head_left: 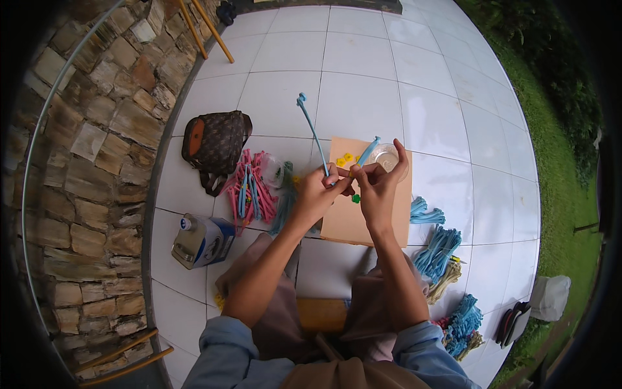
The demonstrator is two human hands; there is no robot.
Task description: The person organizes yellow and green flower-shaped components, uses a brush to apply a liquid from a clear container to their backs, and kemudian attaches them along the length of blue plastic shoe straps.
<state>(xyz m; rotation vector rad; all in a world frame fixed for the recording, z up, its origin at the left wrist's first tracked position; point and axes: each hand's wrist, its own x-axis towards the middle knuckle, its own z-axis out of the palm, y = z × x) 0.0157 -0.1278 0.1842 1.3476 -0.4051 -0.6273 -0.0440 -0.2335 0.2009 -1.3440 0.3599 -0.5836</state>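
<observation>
Both of my hands meet above a tan board [337, 227]. My left hand [313, 202] pinches a thin light-blue cord [314, 133], which sticks up and away with a knotted tip. Closed round a thicker light-blue cord piece [369, 150] is my right hand [377, 191], its index finger raised. The fingers hide where the two blue lengths meet, so I cannot tell if they are one cord. Small yellow pieces [345, 159] lie on the board beyond my hands. A small green piece [356, 199] shows just below my fingers. By my right hand sits a clear round dish [387, 155].
Left, a brown patterned bag [217, 142], pink cords [259, 194] with some blue ones, and a jug [202, 240] stand on white tiles. Blue cord bundles [437, 253] and a beige bundle [444, 283] lie right. A stone wall [97, 194] borders the left, grass [564, 194] the right.
</observation>
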